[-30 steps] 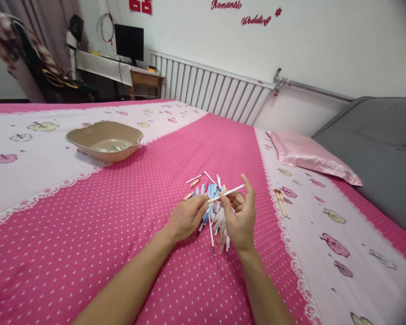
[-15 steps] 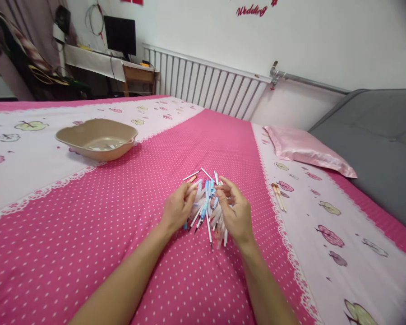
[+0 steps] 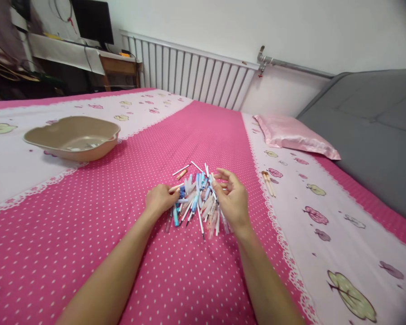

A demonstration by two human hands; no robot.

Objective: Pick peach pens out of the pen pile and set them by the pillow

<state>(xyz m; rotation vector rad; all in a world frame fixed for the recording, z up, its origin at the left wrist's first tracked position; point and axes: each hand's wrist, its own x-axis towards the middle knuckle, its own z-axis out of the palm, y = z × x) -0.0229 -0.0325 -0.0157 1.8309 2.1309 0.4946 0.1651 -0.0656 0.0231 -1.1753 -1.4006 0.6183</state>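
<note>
A loose heap of pen parts lies on the pink dotted bedspread between my hands: white refills with dark tips, clear barrels and blue pieces. My left hand is at the heap's left side, thumb and fingers pinched on a thin white refill. At the right side, my right hand has its thumb and forefinger closed around a pale pen piece, partly hidden by the fingers; its other fingers are curled. Just beyond the heap are a white refill and a short orange-brown piece.
A beige basin with small pale pieces inside stands on the bed at the left. Two wooden-coloured sticks lie to the right, below a pink pillow. A grey headboard borders the right side.
My left hand has moved left and pinched a refill, uncovering more of the heap. The right hand has closed at the heap's right edge. The view has shifted right.
</note>
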